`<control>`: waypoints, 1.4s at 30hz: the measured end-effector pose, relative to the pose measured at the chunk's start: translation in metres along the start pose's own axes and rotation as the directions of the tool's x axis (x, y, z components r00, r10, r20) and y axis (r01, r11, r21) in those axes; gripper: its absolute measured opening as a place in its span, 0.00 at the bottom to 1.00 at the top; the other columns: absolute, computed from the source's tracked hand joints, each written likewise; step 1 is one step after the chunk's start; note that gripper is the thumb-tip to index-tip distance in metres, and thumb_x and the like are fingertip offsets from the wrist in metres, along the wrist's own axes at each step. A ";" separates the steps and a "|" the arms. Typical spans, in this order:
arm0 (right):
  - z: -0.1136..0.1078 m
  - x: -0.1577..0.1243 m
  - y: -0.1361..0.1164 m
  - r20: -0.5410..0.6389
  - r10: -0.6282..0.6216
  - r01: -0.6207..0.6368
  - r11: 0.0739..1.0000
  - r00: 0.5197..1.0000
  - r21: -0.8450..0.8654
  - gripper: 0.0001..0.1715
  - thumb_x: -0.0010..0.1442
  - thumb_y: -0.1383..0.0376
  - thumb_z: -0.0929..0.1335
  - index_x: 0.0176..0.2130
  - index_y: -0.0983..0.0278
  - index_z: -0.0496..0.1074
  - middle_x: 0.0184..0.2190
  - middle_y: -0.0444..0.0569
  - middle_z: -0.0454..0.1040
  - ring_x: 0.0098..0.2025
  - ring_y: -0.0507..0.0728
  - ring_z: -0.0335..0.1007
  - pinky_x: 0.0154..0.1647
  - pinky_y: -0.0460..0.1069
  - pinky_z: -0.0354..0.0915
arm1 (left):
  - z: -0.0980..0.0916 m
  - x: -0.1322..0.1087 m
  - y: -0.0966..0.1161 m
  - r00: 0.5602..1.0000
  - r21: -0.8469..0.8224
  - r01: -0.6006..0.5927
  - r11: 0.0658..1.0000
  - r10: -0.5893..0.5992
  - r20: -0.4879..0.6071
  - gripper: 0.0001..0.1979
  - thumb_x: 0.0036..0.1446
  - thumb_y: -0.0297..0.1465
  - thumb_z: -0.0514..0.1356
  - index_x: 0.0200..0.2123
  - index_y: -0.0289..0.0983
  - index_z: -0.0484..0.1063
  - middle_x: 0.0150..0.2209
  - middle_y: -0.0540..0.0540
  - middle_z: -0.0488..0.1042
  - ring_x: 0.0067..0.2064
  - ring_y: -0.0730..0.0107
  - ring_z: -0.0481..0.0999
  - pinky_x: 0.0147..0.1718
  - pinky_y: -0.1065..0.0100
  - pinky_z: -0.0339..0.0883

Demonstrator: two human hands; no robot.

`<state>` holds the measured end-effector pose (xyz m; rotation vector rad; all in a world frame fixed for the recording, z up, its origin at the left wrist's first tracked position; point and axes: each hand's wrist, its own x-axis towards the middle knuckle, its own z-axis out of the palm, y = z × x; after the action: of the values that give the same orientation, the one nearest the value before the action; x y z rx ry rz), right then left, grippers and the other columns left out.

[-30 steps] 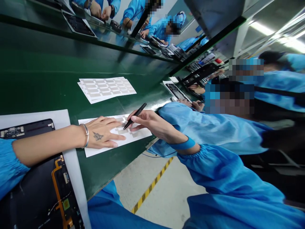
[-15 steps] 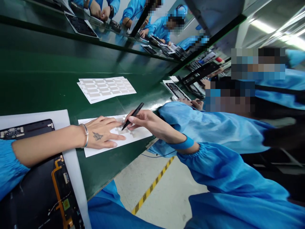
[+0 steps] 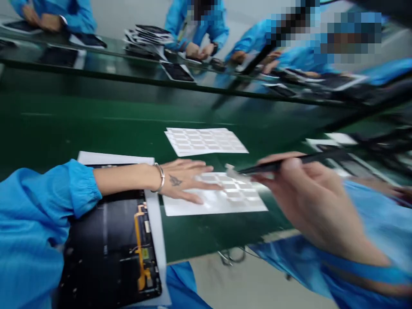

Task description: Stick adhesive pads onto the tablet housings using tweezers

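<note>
My left hand [image 3: 186, 180] lies flat with spread fingers on a white sheet of pale rectangular labels [image 3: 183, 208]. Raised to the right of that sheet, my right hand [image 3: 299, 189] is closed around a black pen-like tool [image 3: 270, 166], probably tweezers. At the tool's tip hangs a small pale label [image 3: 232, 171], just above the sheet's upper edge. Under my left forearm is an opened black device [image 3: 106, 240] with an orange flex cable [image 3: 139, 231], resting on white backing [image 3: 158, 240]. Motion blurs my right hand.
More label sheets [image 3: 206, 141] lie stacked farther back on the green table [image 3: 112, 128]. Beyond a raised ledge, people in blue sleeves work among black devices [image 3: 178, 72]. A person's blue sleeve [image 3: 370, 193] is close on the right, and cables [image 3: 231, 257] hang below the table edge.
The view has turned and levelled. My right hand has lifted off the sheet and moved right, with a label now at the tool's tip. My left hand still lies on the sheet.
</note>
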<state>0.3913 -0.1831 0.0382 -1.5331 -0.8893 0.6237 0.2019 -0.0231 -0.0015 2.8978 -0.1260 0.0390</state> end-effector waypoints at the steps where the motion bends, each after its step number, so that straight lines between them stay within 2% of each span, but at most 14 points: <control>1: 0.005 -0.001 -0.004 -0.002 0.007 -0.007 1.000 1.000 0.001 0.21 0.50 0.45 0.76 0.31 0.59 0.79 0.30 0.48 0.74 0.34 0.57 0.72 0.39 0.53 0.71 | -0.011 -0.022 -0.007 0.995 0.034 0.077 0.996 -0.075 -0.064 0.24 0.71 0.43 0.51 0.67 0.46 0.62 0.67 0.41 0.60 0.67 0.54 0.59 0.61 0.55 0.57; 3: 0.020 -0.002 -0.008 0.016 0.035 -0.035 0.999 0.999 0.027 0.24 0.47 0.43 0.77 0.28 0.59 0.79 0.28 0.49 0.73 0.33 0.58 0.71 0.38 0.54 0.70 | -0.029 -0.075 -0.017 0.958 0.099 0.255 0.962 -0.238 -0.157 0.20 0.74 0.38 0.46 0.59 0.40 0.70 0.57 0.40 0.70 0.57 0.57 0.69 0.53 0.58 0.62; 4: 0.031 -0.002 -0.009 0.039 0.046 -0.048 0.998 0.998 0.048 0.24 0.45 0.42 0.77 0.28 0.59 0.79 0.28 0.49 0.73 0.33 0.59 0.71 0.38 0.55 0.70 | -0.034 -0.102 -0.019 0.937 0.135 0.331 0.934 -0.307 -0.169 0.20 0.74 0.36 0.44 0.52 0.37 0.73 0.51 0.40 0.74 0.50 0.60 0.72 0.49 0.61 0.64; 6: 0.061 0.001 -0.008 0.128 0.065 -0.076 0.994 0.990 0.083 0.25 0.43 0.41 0.78 0.28 0.58 0.79 0.28 0.49 0.75 0.35 0.59 0.72 0.41 0.56 0.71 | -0.034 -0.148 -0.021 0.907 0.195 0.417 0.888 -0.395 -0.144 0.18 0.73 0.34 0.45 0.45 0.35 0.75 0.43 0.41 0.74 0.42 0.62 0.71 0.43 0.64 0.65; 8: 0.100 0.007 -0.006 0.258 0.076 -0.102 0.991 0.963 0.086 0.27 0.43 0.40 0.77 0.28 0.58 0.78 0.28 0.48 0.76 0.35 0.59 0.72 0.43 0.56 0.71 | -0.024 -0.179 -0.020 0.897 0.209 0.440 0.873 -0.417 -0.143 0.16 0.73 0.32 0.47 0.46 0.34 0.74 0.43 0.41 0.74 0.42 0.63 0.70 0.41 0.66 0.65; 10: 0.141 0.015 0.000 0.385 0.080 -0.120 0.990 0.919 0.080 0.28 0.45 0.39 0.76 0.29 0.60 0.78 0.26 0.48 0.75 0.34 0.58 0.72 0.43 0.56 0.71 | -0.011 -0.193 -0.019 0.898 0.158 0.430 0.889 -0.402 -0.182 0.14 0.72 0.30 0.48 0.49 0.33 0.72 0.45 0.40 0.73 0.43 0.63 0.70 0.41 0.66 0.66; 12: 0.175 0.021 0.008 0.474 0.083 -0.132 0.989 0.877 0.070 0.29 0.46 0.39 0.76 0.28 0.62 0.76 0.24 0.47 0.73 0.33 0.57 0.71 0.42 0.54 0.70 | -0.002 -0.197 -0.019 0.898 0.063 0.400 0.914 -0.377 -0.228 0.14 0.72 0.30 0.49 0.50 0.33 0.71 0.45 0.41 0.74 0.44 0.64 0.71 0.43 0.66 0.66; 15: 0.203 0.024 0.021 0.526 0.105 -0.167 0.983 0.844 0.071 0.30 0.47 0.39 0.75 0.26 0.63 0.73 0.22 0.44 0.70 0.30 0.54 0.68 0.40 0.53 0.69 | 0.001 -0.197 -0.022 0.901 -0.076 0.331 0.941 -0.339 -0.272 0.13 0.72 0.29 0.50 0.50 0.35 0.73 0.45 0.43 0.76 0.44 0.66 0.72 0.46 0.67 0.67; 17: 0.206 0.024 0.027 0.521 0.124 -0.184 0.981 0.844 0.065 0.30 0.48 0.40 0.75 0.26 0.63 0.72 0.22 0.44 0.69 0.29 0.54 0.67 0.40 0.52 0.69 | 0.000 -0.198 -0.023 0.906 -0.100 0.297 0.950 -0.313 -0.284 0.13 0.72 0.27 0.49 0.49 0.36 0.74 0.45 0.44 0.76 0.44 0.66 0.72 0.45 0.67 0.67; 22: 0.199 0.026 0.029 0.533 0.140 -0.174 0.985 0.835 0.015 0.26 0.52 0.43 0.74 0.26 0.62 0.71 0.23 0.44 0.69 0.30 0.55 0.69 0.38 0.52 0.69 | 0.001 -0.197 -0.024 0.915 -0.070 0.274 0.959 -0.283 -0.288 0.13 0.67 0.22 0.53 0.46 0.37 0.76 0.45 0.45 0.77 0.41 0.66 0.71 0.40 0.68 0.67; 30: 0.199 0.026 0.023 0.558 0.094 -0.072 0.996 0.824 -0.060 0.28 0.54 0.40 0.72 0.23 0.61 0.70 0.24 0.46 0.70 0.32 0.56 0.69 0.38 0.52 0.67 | 0.000 -0.194 -0.023 0.913 -0.126 0.269 0.955 -0.294 -0.283 0.13 0.68 0.23 0.51 0.45 0.37 0.76 0.44 0.45 0.77 0.42 0.67 0.72 0.41 0.68 0.67; 42: 0.198 0.028 0.021 0.573 0.129 -0.111 0.992 0.809 -0.067 0.29 0.53 0.41 0.73 0.22 0.61 0.69 0.24 0.47 0.69 0.33 0.56 0.69 0.38 0.51 0.68 | -0.002 -0.193 -0.022 0.909 -0.141 0.291 0.946 -0.320 -0.266 0.14 0.67 0.23 0.52 0.46 0.38 0.76 0.44 0.45 0.77 0.43 0.67 0.73 0.41 0.68 0.68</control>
<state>0.2515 -0.0471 -0.0117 -1.4503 -1.2650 1.2173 0.0112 0.0144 -0.0119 2.7406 0.3682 0.3829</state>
